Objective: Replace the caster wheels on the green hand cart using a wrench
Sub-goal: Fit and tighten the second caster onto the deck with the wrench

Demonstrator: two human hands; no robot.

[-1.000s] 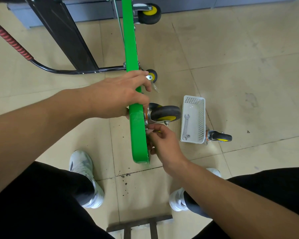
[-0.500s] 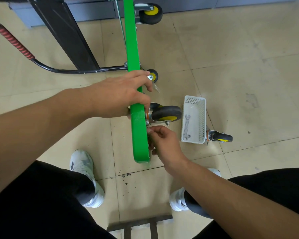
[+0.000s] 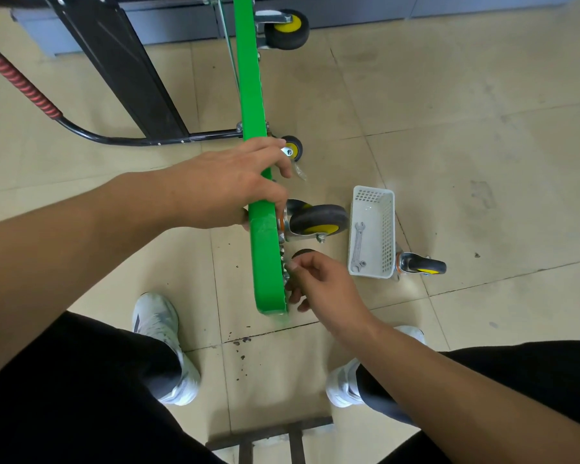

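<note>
- Green metal hand cart deck [image 3: 263, 262] stands on edge at frame centre; black caster wheel with yellow hub [image 3: 318, 219] sits on its right face.
- Left hand [image 3: 228, 192] stays wrapped over the deck.
- Right hand [image 3: 325, 286] has slid lower, fingertips curled at the silver bolts [image 3: 283, 259]; grip unclear.
- Silver wrench [image 3: 358, 247] lies unmoved in the white plastic basket [image 3: 387, 229]: probably finger-threading.

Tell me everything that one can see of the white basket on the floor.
The white basket is rectangular, seemingly plastic, with perforated walls. It stands upright on the tiled floor, right of the green cart. A silver wrench lies inside it. A loose caster wheel lies at its near right corner. No hand touches it.
</note>
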